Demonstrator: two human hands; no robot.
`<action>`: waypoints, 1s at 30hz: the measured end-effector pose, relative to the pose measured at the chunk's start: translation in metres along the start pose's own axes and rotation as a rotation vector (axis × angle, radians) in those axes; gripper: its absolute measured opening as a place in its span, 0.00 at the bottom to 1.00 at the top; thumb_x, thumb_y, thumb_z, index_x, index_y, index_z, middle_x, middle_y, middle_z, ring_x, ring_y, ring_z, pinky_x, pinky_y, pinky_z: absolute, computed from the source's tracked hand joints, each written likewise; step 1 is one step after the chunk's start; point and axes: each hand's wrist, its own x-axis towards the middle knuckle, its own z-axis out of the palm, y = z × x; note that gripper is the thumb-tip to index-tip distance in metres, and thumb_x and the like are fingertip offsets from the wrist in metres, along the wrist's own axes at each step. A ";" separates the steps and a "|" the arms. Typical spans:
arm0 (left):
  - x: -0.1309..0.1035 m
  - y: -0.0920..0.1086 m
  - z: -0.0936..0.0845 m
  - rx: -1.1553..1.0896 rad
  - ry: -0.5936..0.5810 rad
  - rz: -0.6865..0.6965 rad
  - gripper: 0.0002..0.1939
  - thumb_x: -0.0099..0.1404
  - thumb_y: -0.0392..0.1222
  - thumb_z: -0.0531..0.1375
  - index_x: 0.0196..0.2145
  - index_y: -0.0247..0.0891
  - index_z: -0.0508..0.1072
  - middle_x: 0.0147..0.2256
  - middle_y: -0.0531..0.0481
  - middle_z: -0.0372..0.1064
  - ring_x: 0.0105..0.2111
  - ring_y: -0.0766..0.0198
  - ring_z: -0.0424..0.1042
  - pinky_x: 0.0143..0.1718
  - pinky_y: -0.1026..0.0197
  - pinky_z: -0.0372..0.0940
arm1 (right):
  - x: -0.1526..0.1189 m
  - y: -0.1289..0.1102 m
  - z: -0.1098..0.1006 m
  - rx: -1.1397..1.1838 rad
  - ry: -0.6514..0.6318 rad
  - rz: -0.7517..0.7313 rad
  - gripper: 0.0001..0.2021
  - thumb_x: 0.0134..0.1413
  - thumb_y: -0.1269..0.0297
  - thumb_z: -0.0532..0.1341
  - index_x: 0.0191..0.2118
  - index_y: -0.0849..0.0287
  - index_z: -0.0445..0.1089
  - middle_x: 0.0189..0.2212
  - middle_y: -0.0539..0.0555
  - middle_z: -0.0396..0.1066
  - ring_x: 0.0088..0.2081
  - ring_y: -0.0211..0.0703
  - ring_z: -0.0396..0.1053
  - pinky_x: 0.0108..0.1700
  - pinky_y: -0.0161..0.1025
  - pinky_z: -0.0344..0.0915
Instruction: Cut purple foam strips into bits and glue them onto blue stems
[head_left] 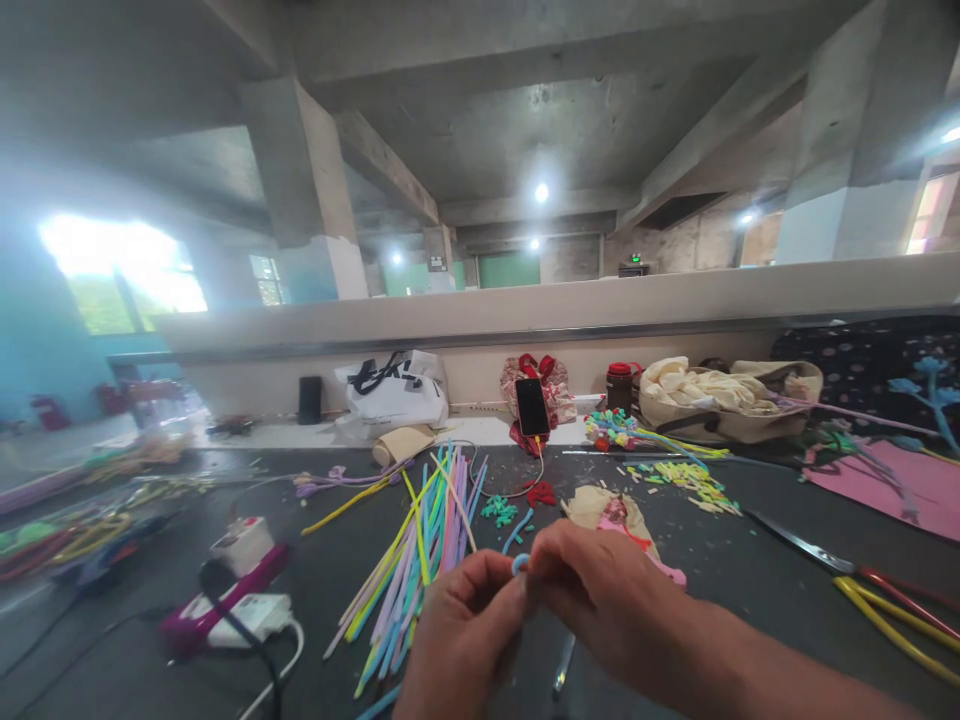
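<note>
Just above the dark table, my left hand [469, 620] pinches a small curled piece of light-blue pipe cleaner [520, 565] between thumb and forefinger. My right hand [600, 590] meets it from the other side, fingertips closed at the same piece; part of it is hidden by the fingers. A short blue length [517, 530] shows just behind the fingertips, and I cannot tell if it joins the held piece. A bundle of pastel pipe cleaners [427, 560] lies left of my hands. Small teal cut pieces [499, 511] and red ones [539, 493] lie beyond them.
Scissors with yellow handles [844, 575] lie at right. A metal tool [564, 665] lies below my hands. Power strip [225, 610] and cables occupy the left. Along the back stand a phone [532, 408], a white bag [394, 395] and a red-lidded bottle [619, 387].
</note>
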 end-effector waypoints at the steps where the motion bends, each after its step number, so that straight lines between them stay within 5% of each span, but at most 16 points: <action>1: 0.001 -0.001 0.000 -0.030 -0.015 0.002 0.14 0.45 0.47 0.63 0.21 0.34 0.67 0.12 0.61 0.51 0.14 0.78 0.47 0.16 0.72 0.42 | 0.000 0.002 0.000 0.017 0.012 0.031 0.03 0.51 0.73 0.54 0.31 0.58 0.59 0.23 0.45 0.64 0.24 0.30 0.60 0.26 0.27 0.54; 10: 0.000 -0.001 -0.002 -0.163 -0.274 -0.239 0.10 0.50 0.44 0.60 0.23 0.33 0.67 0.13 0.59 0.55 0.09 0.81 0.48 0.11 0.74 0.36 | -0.011 -0.003 -0.013 0.099 -0.113 -0.015 0.07 0.51 0.74 0.54 0.36 0.57 0.64 0.30 0.48 0.67 0.32 0.31 0.64 0.34 0.27 0.58; 19: 0.002 -0.005 -0.005 -0.102 -0.359 -0.208 0.16 0.44 0.50 0.63 0.21 0.34 0.65 0.11 0.60 0.56 0.09 0.80 0.47 0.10 0.73 0.37 | -0.009 -0.002 -0.019 0.079 -0.150 -0.054 0.07 0.55 0.70 0.52 0.36 0.59 0.67 0.30 0.50 0.67 0.32 0.30 0.64 0.35 0.25 0.59; 30: 0.008 -0.023 -0.017 0.084 -0.530 -0.235 0.22 0.38 0.56 0.64 0.19 0.33 0.64 0.13 0.57 0.58 0.13 0.77 0.51 0.16 0.71 0.41 | -0.019 -0.001 -0.013 -0.422 -0.375 -0.278 0.01 0.51 0.68 0.57 0.31 0.58 0.63 0.27 0.48 0.67 0.25 0.36 0.64 0.22 0.31 0.54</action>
